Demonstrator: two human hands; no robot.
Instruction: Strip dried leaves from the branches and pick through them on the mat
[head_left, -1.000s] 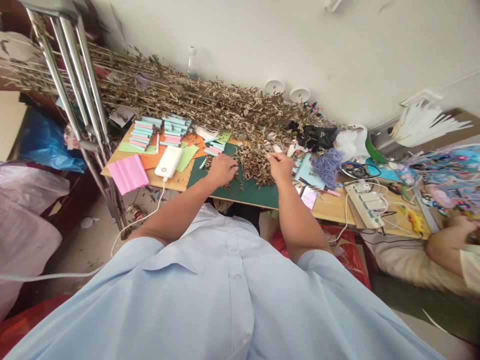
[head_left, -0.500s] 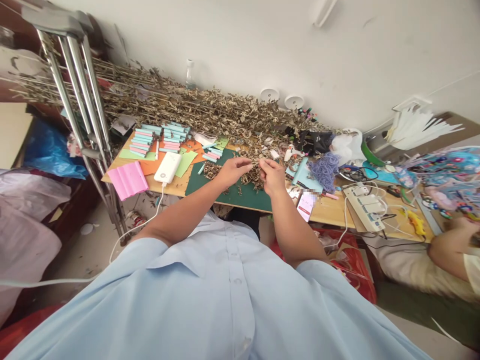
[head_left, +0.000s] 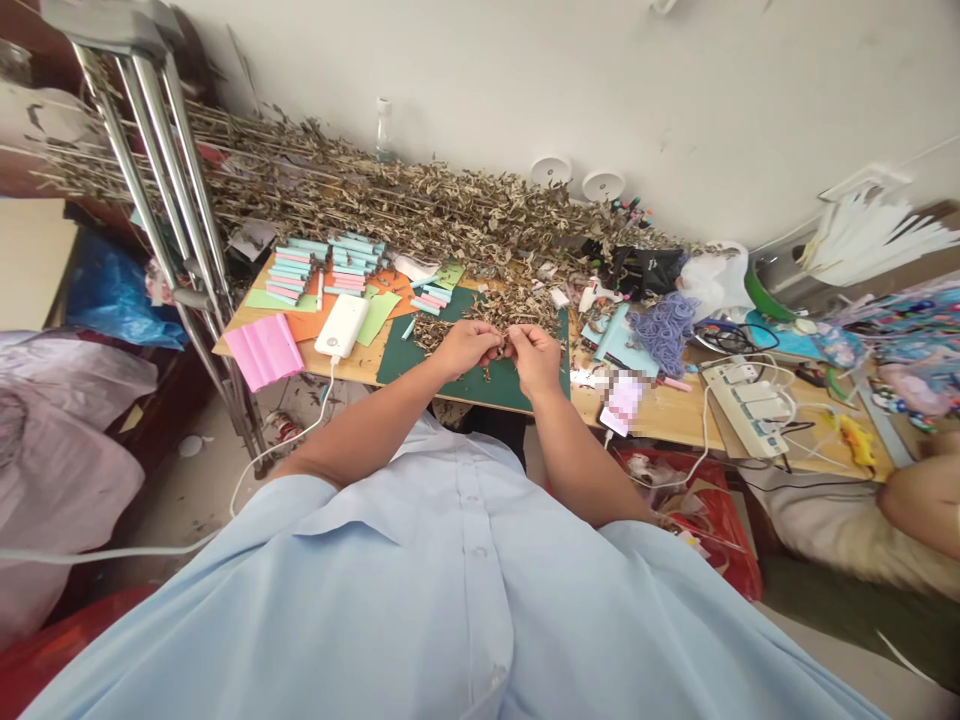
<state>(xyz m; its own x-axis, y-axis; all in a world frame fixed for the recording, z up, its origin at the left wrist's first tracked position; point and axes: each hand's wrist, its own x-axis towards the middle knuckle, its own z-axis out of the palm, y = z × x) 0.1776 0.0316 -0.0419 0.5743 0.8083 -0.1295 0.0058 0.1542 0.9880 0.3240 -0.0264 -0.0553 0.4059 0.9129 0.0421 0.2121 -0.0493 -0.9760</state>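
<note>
1. Dried leaves (head_left: 525, 303) lie heaped on the green mat (head_left: 550, 388), by the worktop's (head_left: 667, 430) near edge; leafy stalks (head_left: 420, 205) crowd the far edge.
2. Over to the left I see rolled papers (head_left: 291, 272) and a white power bank (head_left: 342, 326), its cable trailing off the near edge, while metal poles (head_left: 176, 180) stand at the left end. Right of the mat sit purple yarn (head_left: 664, 325) and a phone (head_left: 622, 402); a power strip (head_left: 746, 408) is nearer the right corner.
3. A second ago the hands were apart; now they meet.
4. Both wrists angle inward. The left hand (head_left: 471, 348) and right hand (head_left: 534, 356) have fingertips pinched, nearly closed; I can't tell what either grips.
</note>
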